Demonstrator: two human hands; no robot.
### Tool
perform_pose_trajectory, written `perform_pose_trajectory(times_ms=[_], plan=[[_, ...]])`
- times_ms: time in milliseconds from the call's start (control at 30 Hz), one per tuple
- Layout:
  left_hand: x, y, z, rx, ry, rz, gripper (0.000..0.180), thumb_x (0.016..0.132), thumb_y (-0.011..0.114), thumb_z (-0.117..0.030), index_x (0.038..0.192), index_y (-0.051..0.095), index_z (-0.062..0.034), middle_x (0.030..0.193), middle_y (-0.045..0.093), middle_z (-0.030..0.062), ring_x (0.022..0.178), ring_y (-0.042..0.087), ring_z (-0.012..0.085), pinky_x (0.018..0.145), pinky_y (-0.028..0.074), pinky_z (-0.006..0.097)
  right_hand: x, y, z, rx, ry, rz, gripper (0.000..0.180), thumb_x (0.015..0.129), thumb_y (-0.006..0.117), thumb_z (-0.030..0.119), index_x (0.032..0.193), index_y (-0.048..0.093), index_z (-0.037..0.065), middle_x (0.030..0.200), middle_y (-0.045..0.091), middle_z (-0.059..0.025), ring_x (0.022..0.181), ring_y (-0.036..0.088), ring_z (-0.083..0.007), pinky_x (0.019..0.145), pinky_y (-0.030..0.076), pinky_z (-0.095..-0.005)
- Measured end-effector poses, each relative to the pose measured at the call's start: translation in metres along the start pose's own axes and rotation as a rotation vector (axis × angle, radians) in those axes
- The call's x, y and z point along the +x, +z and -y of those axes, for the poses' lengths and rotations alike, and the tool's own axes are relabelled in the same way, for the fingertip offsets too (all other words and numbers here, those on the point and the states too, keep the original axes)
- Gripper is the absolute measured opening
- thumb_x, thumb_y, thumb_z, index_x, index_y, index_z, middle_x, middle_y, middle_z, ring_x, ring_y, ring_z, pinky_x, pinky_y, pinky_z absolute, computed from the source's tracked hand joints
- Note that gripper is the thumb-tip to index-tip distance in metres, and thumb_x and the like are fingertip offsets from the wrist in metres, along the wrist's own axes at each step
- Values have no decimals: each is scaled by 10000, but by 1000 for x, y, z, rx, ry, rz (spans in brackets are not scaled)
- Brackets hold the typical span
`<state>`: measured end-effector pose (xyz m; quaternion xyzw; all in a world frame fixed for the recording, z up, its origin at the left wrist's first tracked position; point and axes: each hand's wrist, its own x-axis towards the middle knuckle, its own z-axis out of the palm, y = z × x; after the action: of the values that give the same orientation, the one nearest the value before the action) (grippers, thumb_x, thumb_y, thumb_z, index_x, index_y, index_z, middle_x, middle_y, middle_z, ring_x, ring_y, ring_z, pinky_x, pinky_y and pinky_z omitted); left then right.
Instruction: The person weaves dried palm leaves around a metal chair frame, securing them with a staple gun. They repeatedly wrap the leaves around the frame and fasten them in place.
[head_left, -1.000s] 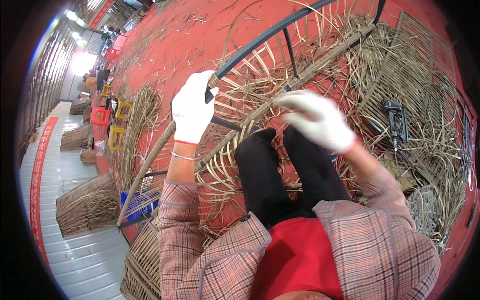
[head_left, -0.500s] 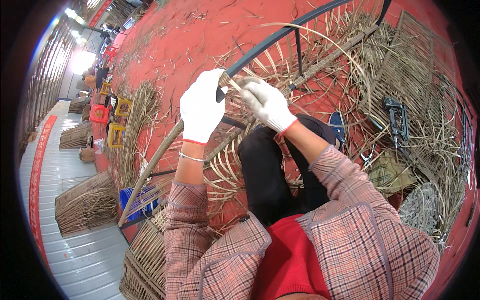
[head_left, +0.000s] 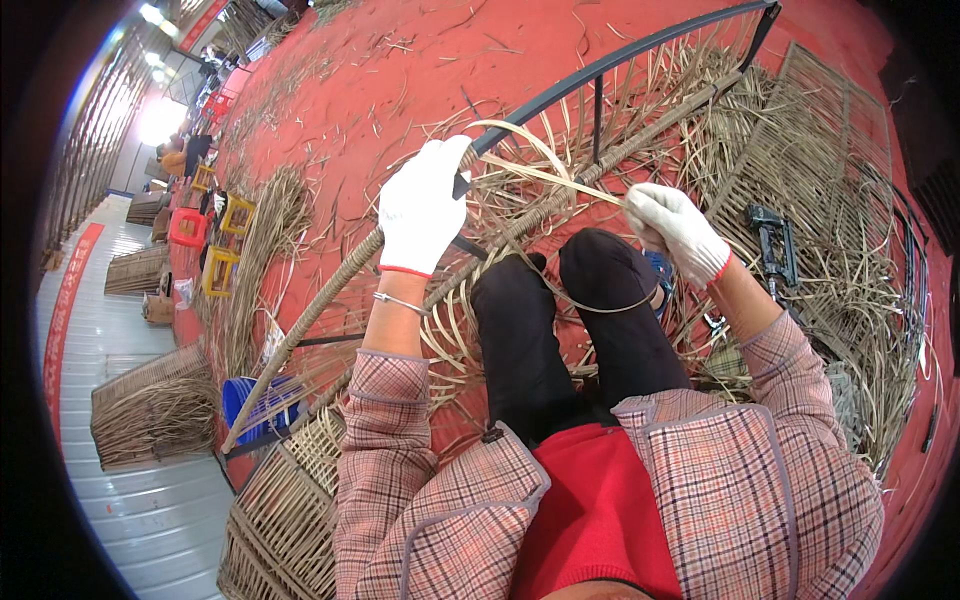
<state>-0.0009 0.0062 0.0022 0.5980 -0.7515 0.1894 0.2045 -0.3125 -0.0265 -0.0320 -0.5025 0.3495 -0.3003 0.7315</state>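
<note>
The left hand (head_left: 425, 205), in a white glove, is closed around the dark metal frame bar (head_left: 600, 75) right where the wrapped stretch ends. The right hand (head_left: 675, 225), also gloved, pinches a flat pale cane strip (head_left: 560, 178) that runs taut from the bar and loops over it.

To do this wrap well, I'd judge the strip wants steady tension, each turn laid tight against the last, with the left hand pinning the previous turn so it can't slip.

Counting: two gloved hands, one strip in play, one long frame with an already wrapped part (head_left: 310, 320) running down-left of the bar. Beyond the bar's far right end lies a woven panel (head_left: 800, 150); just right of the right hand, what looks like one staple gun (head_left: 775, 245).
</note>
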Motion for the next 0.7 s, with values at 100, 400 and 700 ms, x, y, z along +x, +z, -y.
perform_pose_trajectory(times_ms=[100,400,700], plan=[[-1,-1,-3,17,-7,10,323,857,727,-174,1168,638,-162,975,641,75,824,670,294,716,546,407,-22,11,26,0,-83,26,319,1035,594,349,836,562,101,665,416,74,536,321,-23,477,242,-216],[-11,5,-30,84,-66,-335,240,794,827,-330,913,696,-168,770,680,-10,734,658,221,647,469,386,94,107,148,-226,-533,233,302,1007,613,358,878,672,92,683,576,14,549,485,-73,512,376,-244],[-15,18,-33,209,-118,-422,313,755,853,-383,1009,753,-229,761,665,-39,698,633,187,676,477,368,242,152,150,-46,-328,237,208,920,665,231,747,657,116,573,546,9,482,495,-113,428,346,-278]])
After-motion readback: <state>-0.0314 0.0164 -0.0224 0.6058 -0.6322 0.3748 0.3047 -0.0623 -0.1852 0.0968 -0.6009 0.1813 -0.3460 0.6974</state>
